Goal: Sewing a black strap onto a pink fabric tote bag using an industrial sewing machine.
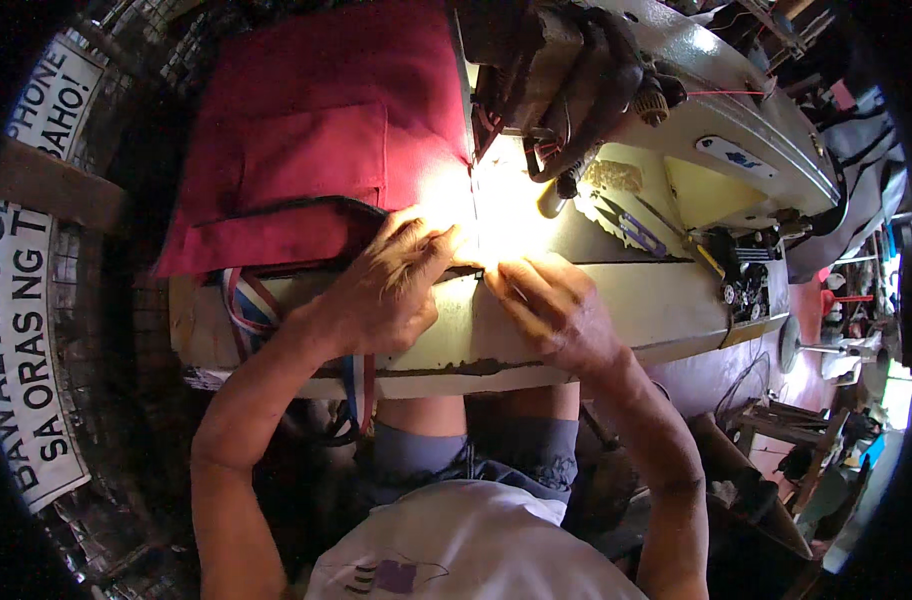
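A red cloth panel (346,80) with a sewn-on pocket and dark edging lies on the sewing machine's pale table (616,300), its right edge running up to the lit needle area. My left hand (401,285) is closed at the cloth's lower right corner, thumb and fingers pinched together on it. Close beside it, my right hand (561,305) has its fingers pressed together near the end of a dark binding strip (466,272). Glare washes out the fingertips, so what the right hand pinches is hidden. The sewing machine (716,90) stands just beyond both hands.
Blue-handled thread snips (636,228) lie on the machine bed, right of the needle area. A bobbin winder (746,290) sits at the table's right end. A striped ribbon (356,385) hangs over the front edge. Lettered signs (36,350) hang on wire mesh at left.
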`<state>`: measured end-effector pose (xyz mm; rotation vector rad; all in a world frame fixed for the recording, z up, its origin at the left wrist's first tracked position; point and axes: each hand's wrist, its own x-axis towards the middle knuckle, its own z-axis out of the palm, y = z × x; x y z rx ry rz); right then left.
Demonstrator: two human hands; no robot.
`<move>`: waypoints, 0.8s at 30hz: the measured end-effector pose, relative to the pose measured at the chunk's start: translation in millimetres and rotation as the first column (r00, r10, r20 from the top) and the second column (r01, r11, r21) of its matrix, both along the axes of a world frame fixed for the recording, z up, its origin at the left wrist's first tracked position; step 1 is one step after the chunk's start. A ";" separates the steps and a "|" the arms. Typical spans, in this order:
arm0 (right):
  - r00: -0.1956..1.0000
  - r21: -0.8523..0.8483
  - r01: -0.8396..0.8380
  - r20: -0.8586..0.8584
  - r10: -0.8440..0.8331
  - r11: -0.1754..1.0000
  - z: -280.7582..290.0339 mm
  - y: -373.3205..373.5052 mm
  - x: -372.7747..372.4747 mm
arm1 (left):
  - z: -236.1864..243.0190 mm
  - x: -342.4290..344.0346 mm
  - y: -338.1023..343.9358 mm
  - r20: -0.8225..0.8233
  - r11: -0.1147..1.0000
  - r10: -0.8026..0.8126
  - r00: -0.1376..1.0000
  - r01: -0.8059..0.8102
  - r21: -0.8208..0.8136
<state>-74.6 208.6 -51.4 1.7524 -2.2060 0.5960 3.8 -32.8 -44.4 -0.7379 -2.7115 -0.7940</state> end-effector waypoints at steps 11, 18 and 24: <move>0.997 -0.146 -0.001 0.075 0.012 0.989 -6.3 -13.8 -11.7 | 8.2 -30.1 -9.2 -0.040 0.992 -0.072 0.997 0.067 -0.104; 0.996 -0.136 -0.019 0.081 0.030 0.991 -6.7 -12.3 -11.9 | 16.0 -44.8 -11.5 -0.049 0.920 -0.252 0.966 0.224 -0.320; 0.994 -0.140 -0.004 0.105 0.019 0.990 -6.0 -13.4 -10.7 | 4.2 -39.1 -13.6 -0.063 0.963 -0.191 0.980 0.174 -0.203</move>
